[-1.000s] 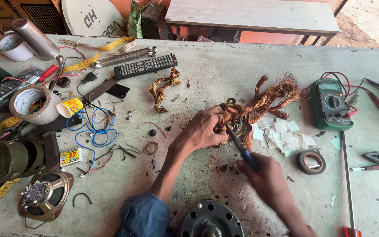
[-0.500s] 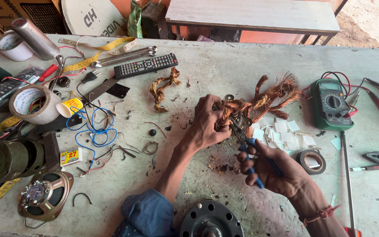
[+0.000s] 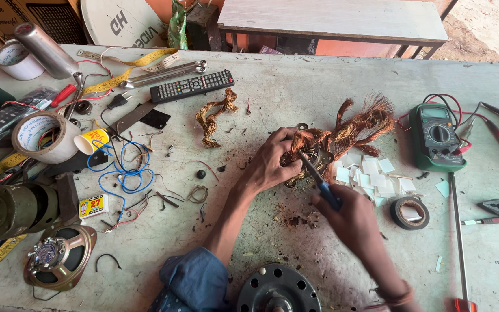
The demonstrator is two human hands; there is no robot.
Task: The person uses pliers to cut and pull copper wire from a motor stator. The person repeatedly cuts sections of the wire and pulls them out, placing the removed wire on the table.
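The left hand [image 3: 270, 162] clamps its fingers on a round motor stator with frayed copper wire windings [image 3: 342, 136], which lies mid-way across the grey, scuffed surface [image 3: 295, 86]. The right hand [image 3: 347, 219] is fisted round a blue-handled tool [image 3: 319, 182], probably pliers, its tip touching the windings. White paper slips [image 3: 376, 173] lie just beside them.

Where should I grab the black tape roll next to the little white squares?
Probably pinch the black tape roll across its ring wall, one finger inside the hole, coming straight down from above. It lies flat with the hole facing up, and the table around it is mostly open.
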